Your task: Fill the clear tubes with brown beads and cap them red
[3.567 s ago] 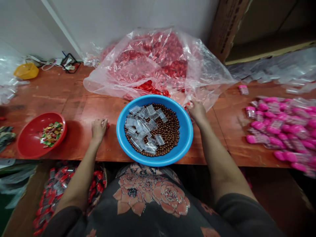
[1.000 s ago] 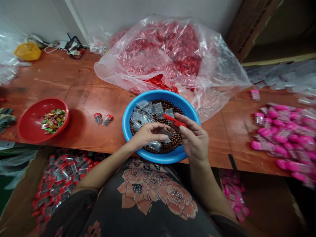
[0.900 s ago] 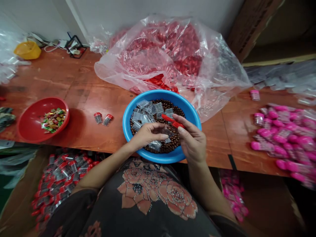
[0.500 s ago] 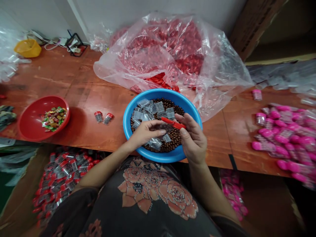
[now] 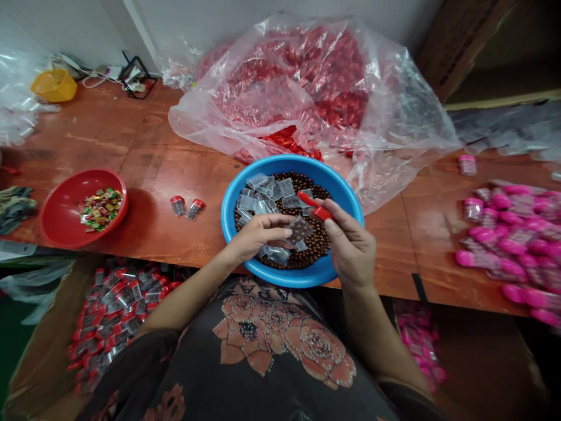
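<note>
- Nearest, at the bottom edge: the wearer's dark shirt [image 5: 284,339], printed with large pink-orange flowers and dotted with shiny studs.
- Below the counter [image 5: 149,146], at left: a heap of small clear containers with red caps [image 5: 125,298]; at right, pink-topped ones [image 5: 421,342].
- Left hand [image 5: 258,237], over the basin: thumb and fingers closed on a small clear plastic container [image 5: 300,229], held tilted; brown balls show through it, though whether inside or behind is unclear.
- Right hand [image 5: 354,251], just beside it: thumb and fingers pinched on a red plastic cap [image 5: 322,212] with a flap sticking out, apart from the container.
- Beneath both hands: a round blue basin [image 5: 227,216] of glossy brown balls [image 5: 313,250], with loose clear containers [image 5: 263,204] on top, mostly at left.
- Left on the counter: two red-capped containers [image 5: 177,205] lying near each other, then a red bowl [image 5: 56,204] of colourfully wrapped pieces [image 5: 101,209].
- Far right: a pile of pink-capped containers [image 5: 521,231].
- Behind the basin: a big translucent bag [image 5: 193,120] bulging with red pieces.
- Far left: a yellow basket [image 5: 53,86].
</note>
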Action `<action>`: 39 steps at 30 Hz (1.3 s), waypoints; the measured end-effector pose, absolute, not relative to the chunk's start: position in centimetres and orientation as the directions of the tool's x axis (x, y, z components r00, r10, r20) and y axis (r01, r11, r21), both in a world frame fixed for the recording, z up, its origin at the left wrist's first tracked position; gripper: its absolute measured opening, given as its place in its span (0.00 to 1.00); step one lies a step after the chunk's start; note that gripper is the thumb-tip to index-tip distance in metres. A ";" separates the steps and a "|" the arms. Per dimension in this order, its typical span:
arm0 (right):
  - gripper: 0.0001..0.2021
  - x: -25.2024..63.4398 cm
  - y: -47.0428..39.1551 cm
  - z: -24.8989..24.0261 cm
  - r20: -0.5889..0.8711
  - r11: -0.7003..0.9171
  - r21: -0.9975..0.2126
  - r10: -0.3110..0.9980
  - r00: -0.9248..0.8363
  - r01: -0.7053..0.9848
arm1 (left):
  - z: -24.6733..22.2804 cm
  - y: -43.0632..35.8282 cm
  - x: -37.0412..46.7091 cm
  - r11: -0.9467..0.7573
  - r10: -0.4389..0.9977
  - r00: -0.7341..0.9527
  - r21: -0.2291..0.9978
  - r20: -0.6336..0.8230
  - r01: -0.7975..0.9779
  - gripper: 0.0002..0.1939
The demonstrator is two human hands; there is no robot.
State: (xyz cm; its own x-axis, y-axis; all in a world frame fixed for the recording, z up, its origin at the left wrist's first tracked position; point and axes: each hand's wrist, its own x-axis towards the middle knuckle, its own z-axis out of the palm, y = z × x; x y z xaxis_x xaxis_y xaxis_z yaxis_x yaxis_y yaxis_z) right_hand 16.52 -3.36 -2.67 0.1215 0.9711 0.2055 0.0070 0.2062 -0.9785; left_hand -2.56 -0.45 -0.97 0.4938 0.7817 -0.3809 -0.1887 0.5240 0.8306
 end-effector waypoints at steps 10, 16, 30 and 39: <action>0.21 16.4 -3.8 -2.7 0.359 0.365 -0.902 0.931 -0.068 0.230 | -1.5 -1.1 -2.0 0.322 0.891 0.374 0.939 -0.257 -0.120 0.20; 0.17 15.1 -4.3 -3.3 0.273 0.266 -0.961 0.954 0.126 0.069 | -1.3 -1.2 -1.7 0.204 0.912 0.371 0.978 -0.177 -0.035 0.19; 0.31 15.6 -3.6 -3.1 0.342 0.362 -0.896 0.932 -0.122 0.256 | -1.9 -2.5 -1.4 0.350 0.928 0.233 0.896 -0.292 -0.273 0.21; 0.15 15.5 -3.8 -2.6 0.217 0.222 -0.971 0.974 -0.068 0.090 | -1.6 -2.5 -2.0 0.294 0.933 0.263 0.940 -0.243 -0.173 0.21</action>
